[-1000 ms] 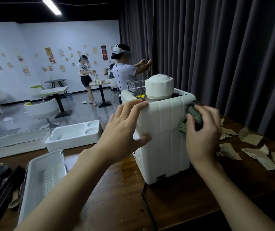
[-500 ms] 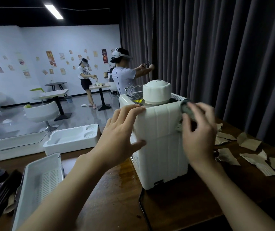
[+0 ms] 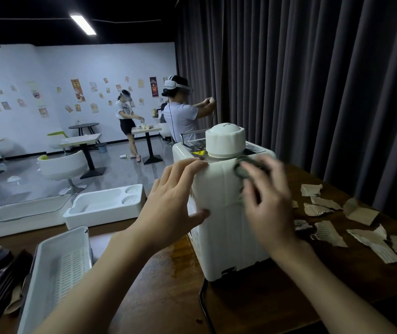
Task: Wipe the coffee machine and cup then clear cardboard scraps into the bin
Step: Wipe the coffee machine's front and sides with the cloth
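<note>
Left hand [image 3: 175, 201] flat, fingers straight, bracing near-left face of coffee machine [image 3: 221, 237] on counter [image 3: 168, 297]; right hand [image 3: 268, 208], blurred, fingers curled round cloth [image 3: 242, 168] at its upper edge, machine top just beyond; cardboard scraps [image 3: 325, 233] farther right.

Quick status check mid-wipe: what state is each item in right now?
White boxy coffee machine: upright on the brown wooden table, round white cap on top.
Left hand: spread open against the machine, bracing it.
Right hand: motion-blurred, holds dark crumpled cloth at the machine's upper edge.
Torn brown cardboard scraps: scattered on the table, not yet binned.
Black power cord: trails from the machine's base.
</note>
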Demonstrator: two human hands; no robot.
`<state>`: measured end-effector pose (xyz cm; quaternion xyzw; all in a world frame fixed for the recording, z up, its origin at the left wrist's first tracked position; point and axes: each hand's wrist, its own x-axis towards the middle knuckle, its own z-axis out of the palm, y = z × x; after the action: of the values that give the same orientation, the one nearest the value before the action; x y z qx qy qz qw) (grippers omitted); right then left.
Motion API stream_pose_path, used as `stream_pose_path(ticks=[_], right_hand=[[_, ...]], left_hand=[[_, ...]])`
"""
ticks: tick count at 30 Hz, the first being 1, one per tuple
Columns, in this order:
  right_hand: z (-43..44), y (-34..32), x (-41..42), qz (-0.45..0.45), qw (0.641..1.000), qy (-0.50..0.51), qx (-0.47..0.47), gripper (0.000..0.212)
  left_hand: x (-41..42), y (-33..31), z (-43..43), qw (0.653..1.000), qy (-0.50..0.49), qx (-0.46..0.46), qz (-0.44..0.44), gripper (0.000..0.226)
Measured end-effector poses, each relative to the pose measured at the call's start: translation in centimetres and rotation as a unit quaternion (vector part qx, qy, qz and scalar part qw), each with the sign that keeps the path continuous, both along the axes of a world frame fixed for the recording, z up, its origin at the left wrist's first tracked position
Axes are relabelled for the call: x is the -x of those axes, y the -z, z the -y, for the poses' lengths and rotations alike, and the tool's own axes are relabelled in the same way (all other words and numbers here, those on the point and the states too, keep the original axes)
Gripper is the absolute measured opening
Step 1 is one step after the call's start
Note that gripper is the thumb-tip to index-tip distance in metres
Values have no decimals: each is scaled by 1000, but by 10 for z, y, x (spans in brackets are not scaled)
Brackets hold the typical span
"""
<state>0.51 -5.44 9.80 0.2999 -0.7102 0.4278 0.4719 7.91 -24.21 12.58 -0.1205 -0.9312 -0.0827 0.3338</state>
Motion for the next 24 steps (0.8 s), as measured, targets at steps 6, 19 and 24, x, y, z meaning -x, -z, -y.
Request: stream_pose_path(ticks=[6,19,24], right_hand=[[-38,-15,26,184,971,-104,113,25],[-42,-9,5,174,950,-191,177,32],[-39,-1,-22,116,974,-146,125,26]], left_hand=[[-2,6,-20,977,-37,-207,-19,78],[20,6,-27,937,-17,-348,-40,67],[23,-8,-2,924,28,-381,31,69]])
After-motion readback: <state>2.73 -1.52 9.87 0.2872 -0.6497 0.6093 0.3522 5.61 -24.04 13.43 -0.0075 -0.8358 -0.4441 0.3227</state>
